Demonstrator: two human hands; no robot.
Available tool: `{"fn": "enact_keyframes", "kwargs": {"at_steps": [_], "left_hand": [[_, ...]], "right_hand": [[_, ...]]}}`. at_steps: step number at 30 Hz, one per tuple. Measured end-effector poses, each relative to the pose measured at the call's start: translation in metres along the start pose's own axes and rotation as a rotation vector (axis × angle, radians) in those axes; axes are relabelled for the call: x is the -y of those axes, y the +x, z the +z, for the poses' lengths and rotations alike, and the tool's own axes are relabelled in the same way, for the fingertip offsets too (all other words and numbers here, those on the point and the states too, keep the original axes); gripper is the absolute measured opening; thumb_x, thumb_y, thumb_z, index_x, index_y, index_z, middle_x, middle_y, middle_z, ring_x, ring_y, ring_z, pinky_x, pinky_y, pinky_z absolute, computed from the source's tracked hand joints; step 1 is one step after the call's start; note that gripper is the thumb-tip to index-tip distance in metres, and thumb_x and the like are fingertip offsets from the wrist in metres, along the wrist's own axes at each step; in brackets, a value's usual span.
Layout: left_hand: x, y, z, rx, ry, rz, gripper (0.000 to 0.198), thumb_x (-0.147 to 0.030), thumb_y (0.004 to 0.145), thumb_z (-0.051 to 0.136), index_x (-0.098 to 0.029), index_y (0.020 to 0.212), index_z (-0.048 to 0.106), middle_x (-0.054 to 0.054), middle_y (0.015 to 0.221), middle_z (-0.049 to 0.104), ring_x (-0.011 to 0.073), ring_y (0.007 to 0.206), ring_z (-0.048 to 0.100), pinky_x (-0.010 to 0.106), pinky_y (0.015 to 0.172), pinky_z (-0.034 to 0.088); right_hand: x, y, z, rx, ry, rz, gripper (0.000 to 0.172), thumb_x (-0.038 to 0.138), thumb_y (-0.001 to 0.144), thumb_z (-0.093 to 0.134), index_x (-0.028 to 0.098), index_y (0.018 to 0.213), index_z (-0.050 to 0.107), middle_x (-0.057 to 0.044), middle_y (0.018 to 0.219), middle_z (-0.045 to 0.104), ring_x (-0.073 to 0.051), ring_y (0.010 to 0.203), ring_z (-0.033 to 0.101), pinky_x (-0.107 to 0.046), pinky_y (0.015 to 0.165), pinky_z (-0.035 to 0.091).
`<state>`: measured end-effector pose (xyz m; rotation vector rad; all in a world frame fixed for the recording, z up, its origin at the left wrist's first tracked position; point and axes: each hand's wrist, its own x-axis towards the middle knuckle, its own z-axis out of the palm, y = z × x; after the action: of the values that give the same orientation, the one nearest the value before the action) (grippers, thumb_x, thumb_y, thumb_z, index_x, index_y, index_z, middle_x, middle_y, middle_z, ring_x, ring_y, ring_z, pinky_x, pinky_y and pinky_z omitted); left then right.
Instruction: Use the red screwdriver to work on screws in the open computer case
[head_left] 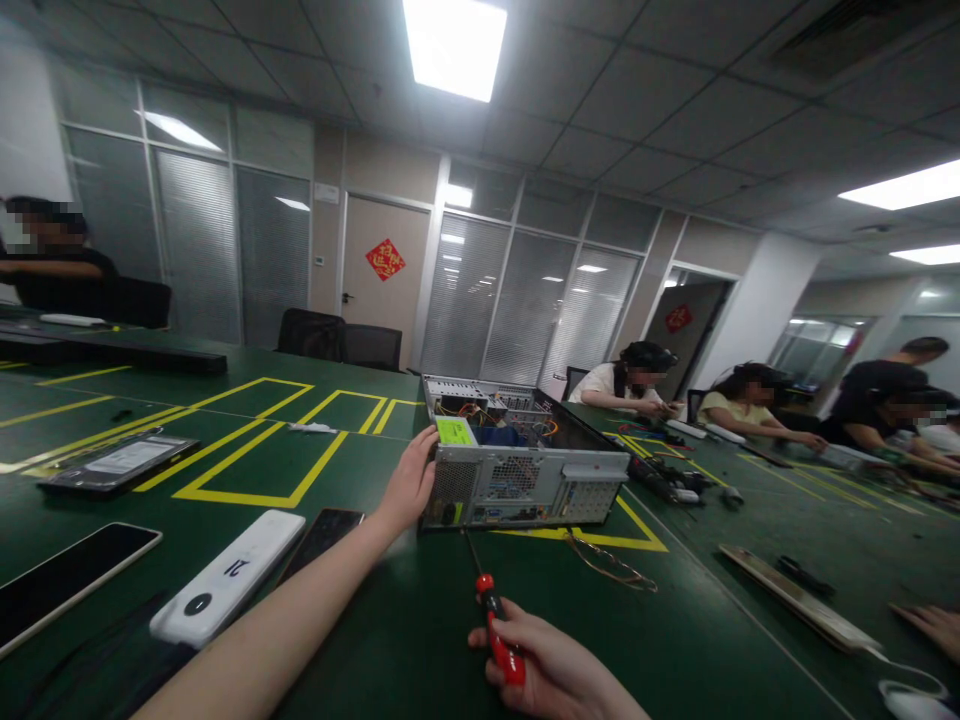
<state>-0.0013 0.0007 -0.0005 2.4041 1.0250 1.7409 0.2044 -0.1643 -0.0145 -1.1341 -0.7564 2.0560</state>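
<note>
An opened desktop computer case [536, 490] lies on the green table with its back panel facing me. My left hand [411, 483] grips its left rear corner, fingers against the side by the power supply with a bright green label [454, 431]. In my right hand [540, 650] is a screwdriver [491, 610] with a red and black handle. Its shaft points away from me, and the tip reaches the lower edge of the back panel; whether it touches a screw I cannot tell. Loose wires [611, 562] lie on the table by the case's right front.
Left of me lie a hard drive [120, 462], a white device marked 21 [229, 578], a phone [71, 580] and a dark flat object [322, 540]. Cables and parts [667, 480] lie to the right, near a power strip [799, 598]. Several people sit farther along the table.
</note>
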Motion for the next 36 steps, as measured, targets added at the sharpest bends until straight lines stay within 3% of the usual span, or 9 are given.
{"fn": "enact_keyframes", "kwargs": {"at_steps": [4, 8, 10, 13, 16, 19, 23, 30, 36], "left_hand": [[-0.001, 0.000, -0.001, 0.003, 0.004, -0.003, 0.041, -0.024, 0.093, 0.029, -0.018, 0.134, 0.030, 0.011, 0.140, 0.034, 0.0198, 0.132, 0.031, 0.043, 0.110, 0.028], [-0.002, 0.001, -0.001, 0.000, 0.004, 0.000, 0.041, -0.024, 0.093, 0.029, -0.019, 0.134, 0.030, 0.010, 0.141, 0.034, 0.0194, 0.132, 0.031, 0.042, 0.109, 0.029], [-0.001, 0.000, 0.000, 0.001, 0.004, -0.003, 0.042, -0.024, 0.093, 0.029, -0.019, 0.134, 0.030, 0.010, 0.141, 0.034, 0.0197, 0.132, 0.031, 0.042, 0.109, 0.029], [0.000, 0.000, 0.001, 0.000, 0.000, -0.010, 0.042, -0.023, 0.093, 0.029, -0.019, 0.134, 0.030, 0.011, 0.141, 0.034, 0.0200, 0.132, 0.032, 0.043, 0.109, 0.029], [-0.001, 0.000, 0.001, -0.003, -0.003, -0.009, 0.042, -0.023, 0.092, 0.029, -0.019, 0.135, 0.030, 0.011, 0.140, 0.035, 0.0202, 0.132, 0.032, 0.044, 0.109, 0.029], [-0.003, 0.001, -0.001, -0.005, -0.002, -0.008, 0.042, -0.024, 0.092, 0.029, -0.020, 0.134, 0.030, 0.011, 0.140, 0.036, 0.0201, 0.132, 0.032, 0.043, 0.109, 0.030], [-0.003, 0.001, -0.001, -0.002, 0.006, -0.004, 0.042, -0.024, 0.093, 0.028, -0.019, 0.134, 0.030, 0.011, 0.140, 0.036, 0.0199, 0.131, 0.033, 0.043, 0.109, 0.030], [0.000, -0.001, 0.001, -0.008, 0.004, -0.003, 0.042, -0.024, 0.093, 0.029, -0.019, 0.135, 0.029, 0.011, 0.141, 0.034, 0.0197, 0.132, 0.032, 0.043, 0.109, 0.029], [-0.003, 0.000, -0.001, -0.007, 0.009, 0.005, 0.042, -0.024, 0.093, 0.028, -0.020, 0.135, 0.029, 0.010, 0.141, 0.035, 0.0195, 0.132, 0.032, 0.043, 0.109, 0.030]], "right_hand": [[0.002, -0.004, -0.004, 0.197, 0.040, 0.035, 0.071, 0.009, 0.058, 0.064, 0.027, 0.120, 0.034, -0.005, 0.102, 0.064, -0.015, 0.076, 0.064, -0.026, 0.066, 0.042], [0.000, -0.003, -0.007, 0.226, 0.001, 0.000, 0.086, 0.005, 0.056, 0.070, 0.026, 0.129, 0.028, -0.005, 0.101, 0.065, -0.019, 0.089, 0.065, -0.033, 0.081, 0.042], [-0.003, 0.001, -0.008, 0.177, 0.016, -0.026, 0.081, 0.011, 0.059, 0.073, 0.023, 0.127, 0.032, -0.003, 0.090, 0.066, -0.016, 0.079, 0.066, -0.029, 0.074, 0.043], [-0.007, 0.006, -0.010, 0.060, 0.035, -0.039, 0.052, 0.021, 0.064, 0.074, 0.015, 0.109, 0.048, 0.002, 0.067, 0.061, -0.009, 0.057, 0.060, -0.021, 0.057, 0.041], [-0.008, 0.008, -0.009, -0.018, 0.055, -0.040, 0.037, 0.024, 0.061, 0.075, 0.015, 0.089, 0.052, 0.002, 0.068, 0.060, -0.010, 0.057, 0.060, -0.021, 0.052, 0.039], [-0.008, 0.007, -0.008, 0.011, 0.032, -0.027, 0.039, 0.024, 0.059, 0.076, 0.016, 0.088, 0.051, -0.003, 0.083, 0.064, -0.010, 0.057, 0.061, -0.019, 0.048, 0.036], [-0.006, 0.004, -0.008, 0.070, 0.002, -0.016, 0.042, 0.029, 0.067, 0.071, 0.018, 0.102, 0.049, -0.001, 0.077, 0.062, -0.004, 0.045, 0.051, -0.015, 0.040, 0.021], [0.001, -0.005, -0.002, 0.243, 0.019, -0.001, 0.047, 0.008, 0.061, 0.065, 0.020, 0.101, 0.045, -0.004, 0.091, 0.065, -0.010, 0.066, 0.063, -0.019, 0.055, 0.037], [-0.006, 0.001, -0.005, 0.152, -0.089, -0.026, 0.079, 0.018, 0.058, 0.075, 0.022, 0.124, 0.031, 0.000, 0.078, 0.064, -0.010, 0.061, 0.062, -0.018, 0.054, 0.035]]}}
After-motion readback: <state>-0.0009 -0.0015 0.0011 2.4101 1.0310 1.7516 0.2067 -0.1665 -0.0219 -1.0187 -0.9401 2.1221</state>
